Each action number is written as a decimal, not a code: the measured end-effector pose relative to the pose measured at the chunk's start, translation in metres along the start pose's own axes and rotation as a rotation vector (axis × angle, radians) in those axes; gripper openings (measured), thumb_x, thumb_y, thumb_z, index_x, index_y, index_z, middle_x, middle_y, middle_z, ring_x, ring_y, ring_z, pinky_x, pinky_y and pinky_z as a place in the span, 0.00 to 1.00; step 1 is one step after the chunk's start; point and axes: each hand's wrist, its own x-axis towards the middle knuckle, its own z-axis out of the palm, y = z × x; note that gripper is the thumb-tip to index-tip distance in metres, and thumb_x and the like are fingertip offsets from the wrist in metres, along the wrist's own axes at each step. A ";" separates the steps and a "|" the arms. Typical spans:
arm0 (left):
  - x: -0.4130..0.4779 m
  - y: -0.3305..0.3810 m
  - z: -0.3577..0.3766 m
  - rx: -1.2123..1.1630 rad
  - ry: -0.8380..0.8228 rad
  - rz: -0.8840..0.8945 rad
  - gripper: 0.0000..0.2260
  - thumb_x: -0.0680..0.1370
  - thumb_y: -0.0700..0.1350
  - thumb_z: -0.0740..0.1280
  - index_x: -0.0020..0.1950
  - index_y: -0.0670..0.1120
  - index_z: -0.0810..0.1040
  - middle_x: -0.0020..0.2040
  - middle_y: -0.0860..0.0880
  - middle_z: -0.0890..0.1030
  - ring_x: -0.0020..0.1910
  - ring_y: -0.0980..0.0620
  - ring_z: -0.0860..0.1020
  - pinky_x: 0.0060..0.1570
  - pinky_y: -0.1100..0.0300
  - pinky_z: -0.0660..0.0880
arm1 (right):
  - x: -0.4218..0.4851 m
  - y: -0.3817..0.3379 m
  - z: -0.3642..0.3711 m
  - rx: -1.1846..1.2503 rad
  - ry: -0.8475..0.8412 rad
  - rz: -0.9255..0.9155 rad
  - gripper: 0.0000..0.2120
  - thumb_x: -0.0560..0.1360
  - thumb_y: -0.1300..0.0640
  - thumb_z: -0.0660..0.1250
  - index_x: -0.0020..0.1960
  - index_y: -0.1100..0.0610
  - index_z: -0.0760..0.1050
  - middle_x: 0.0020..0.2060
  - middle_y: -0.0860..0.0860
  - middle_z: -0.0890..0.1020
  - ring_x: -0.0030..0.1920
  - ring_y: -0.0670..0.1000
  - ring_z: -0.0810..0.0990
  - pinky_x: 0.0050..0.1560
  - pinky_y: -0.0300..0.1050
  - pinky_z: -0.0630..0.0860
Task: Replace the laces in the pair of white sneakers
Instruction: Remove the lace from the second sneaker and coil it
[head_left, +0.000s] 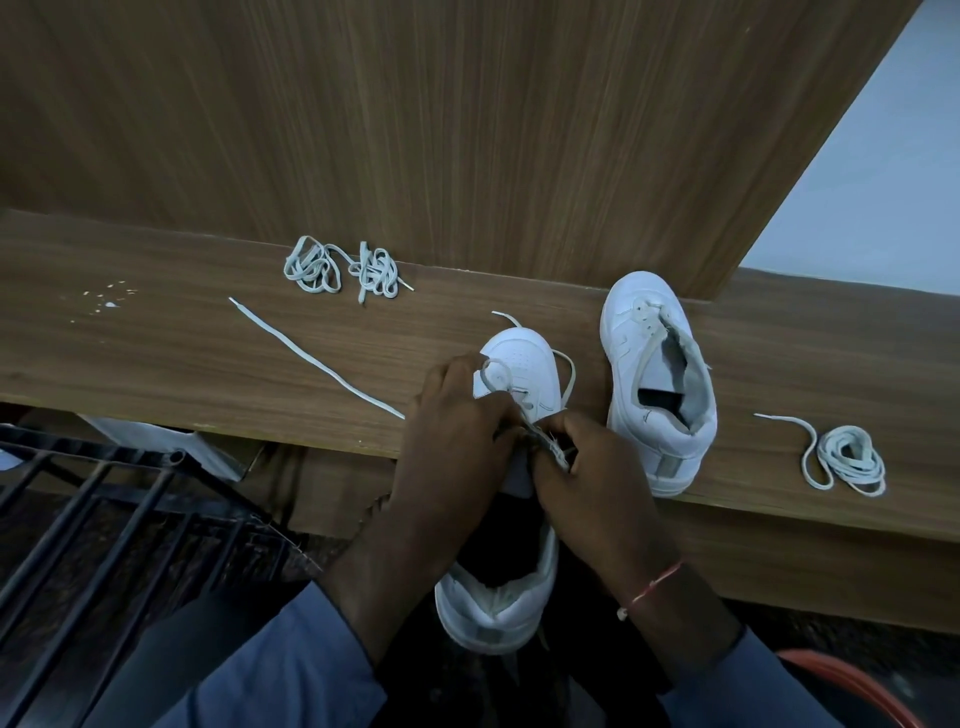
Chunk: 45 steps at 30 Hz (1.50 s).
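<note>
With curled fingers of left hand (457, 415) and right hand (589, 467) pinching the flat white lace (311, 355) over the near sneaker's (519, 358) eyelets, tail trailing leftward; seemingly limp, light, fray-prone, so best gripped just behind the stiff tip.

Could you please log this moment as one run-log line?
step: lacing held sneaker | left hand: pinches lace | right hand: pinches lace | second sneaker: unlaced, on ledge | loose laces: bundled on ledge
</note>
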 end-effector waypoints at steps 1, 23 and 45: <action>0.000 -0.001 -0.001 0.009 0.004 0.012 0.08 0.69 0.49 0.66 0.41 0.48 0.82 0.60 0.42 0.76 0.57 0.40 0.73 0.53 0.46 0.74 | 0.000 0.000 0.000 0.006 0.001 0.004 0.05 0.75 0.59 0.66 0.48 0.54 0.81 0.37 0.45 0.83 0.39 0.42 0.80 0.42 0.41 0.77; 0.004 0.002 -0.003 -0.107 -0.057 -0.032 0.03 0.68 0.42 0.70 0.39 0.50 0.79 0.44 0.51 0.79 0.49 0.47 0.76 0.50 0.48 0.73 | 0.000 0.000 0.004 -0.056 0.001 -0.017 0.05 0.74 0.59 0.66 0.47 0.54 0.80 0.36 0.47 0.83 0.38 0.47 0.81 0.42 0.51 0.78; -0.002 0.009 0.002 -0.013 -0.005 -0.047 0.02 0.72 0.43 0.69 0.43 0.47 0.81 0.46 0.49 0.78 0.47 0.45 0.76 0.45 0.48 0.75 | 0.002 0.002 0.001 0.000 -0.024 0.041 0.04 0.75 0.57 0.67 0.47 0.50 0.79 0.37 0.42 0.82 0.40 0.38 0.79 0.38 0.30 0.72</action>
